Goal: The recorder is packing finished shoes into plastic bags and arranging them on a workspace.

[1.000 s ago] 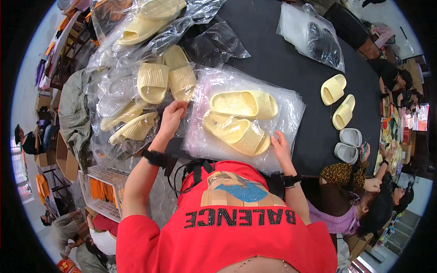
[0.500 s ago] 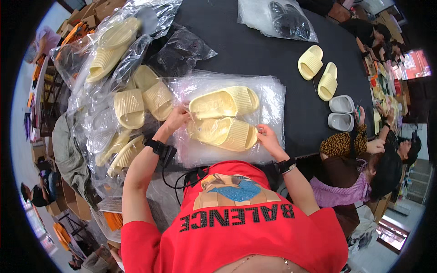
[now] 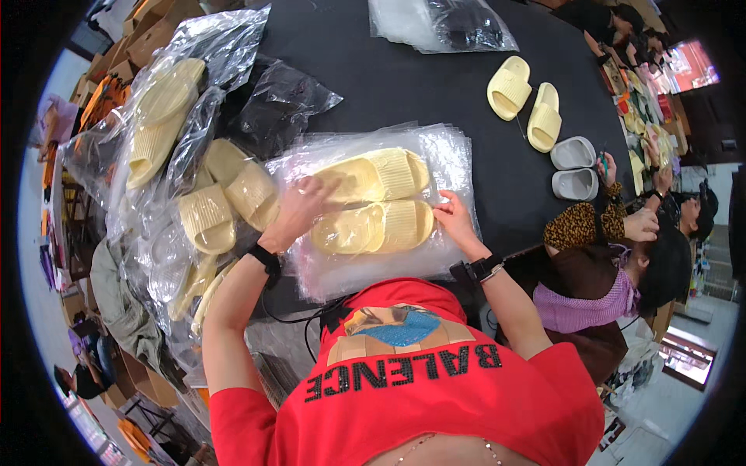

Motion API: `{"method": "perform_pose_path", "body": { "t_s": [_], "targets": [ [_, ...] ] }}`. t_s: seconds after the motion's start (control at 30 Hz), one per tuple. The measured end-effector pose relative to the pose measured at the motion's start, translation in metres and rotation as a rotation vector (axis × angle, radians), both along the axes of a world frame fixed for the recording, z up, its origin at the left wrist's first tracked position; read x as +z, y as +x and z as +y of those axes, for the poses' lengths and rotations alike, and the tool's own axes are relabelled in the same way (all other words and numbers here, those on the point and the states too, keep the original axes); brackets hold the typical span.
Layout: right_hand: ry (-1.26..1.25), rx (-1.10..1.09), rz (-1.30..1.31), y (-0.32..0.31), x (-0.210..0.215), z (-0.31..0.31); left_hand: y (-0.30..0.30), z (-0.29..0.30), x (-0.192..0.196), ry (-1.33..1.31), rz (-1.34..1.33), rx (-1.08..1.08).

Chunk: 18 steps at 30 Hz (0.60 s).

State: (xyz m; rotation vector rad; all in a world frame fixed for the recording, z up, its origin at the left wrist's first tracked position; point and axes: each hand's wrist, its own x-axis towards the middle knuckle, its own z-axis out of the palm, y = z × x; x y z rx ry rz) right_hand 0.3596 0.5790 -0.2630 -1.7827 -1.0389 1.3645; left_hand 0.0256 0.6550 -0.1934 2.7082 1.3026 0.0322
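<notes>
A pair of pale yellow slide sandals (image 3: 373,225) lies side by side inside a clear plastic bag (image 3: 409,159). The bag rests on a stack of clear plastic bags (image 3: 454,147) on the black table. My left hand (image 3: 305,208) lies over the bag's left end, fingers stretched across the film at the heels. At the toe end, my right hand (image 3: 454,217) pinches the bag's edge between thumb and fingers. Left of the stack, more yellow slides (image 3: 208,220) are piled in and among clear bags, some wrapped.
Loose yellow slides (image 3: 509,87) and grey slides (image 3: 573,154) sit at the right of the black table (image 3: 388,85). Beside them a co-worker's hand (image 3: 609,168) holds something small and green. A bag with dark contents (image 3: 466,27) lies at the far edge.
My left hand has shifted from the bag's left edge to over the heels, its fingers now stretched out. My right hand keeps its pinch. The bagged slides lie straighter, and the whole view has shifted slightly.
</notes>
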Motion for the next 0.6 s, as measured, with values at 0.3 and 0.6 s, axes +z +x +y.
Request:
{"method": "perform_pose_path", "body": {
  "t_s": [0.3,0.6],
  "targets": [
    [0.031,-0.083,0.118,-0.01,0.01,-0.006,0.069,-0.002,-0.041,-0.05,-0.175,-0.25],
    [0.2,-0.246,-0.176,0.016,0.026,-0.017,0.064,-0.012,-0.015,0.057,-0.346,-0.061]
  ]
}}
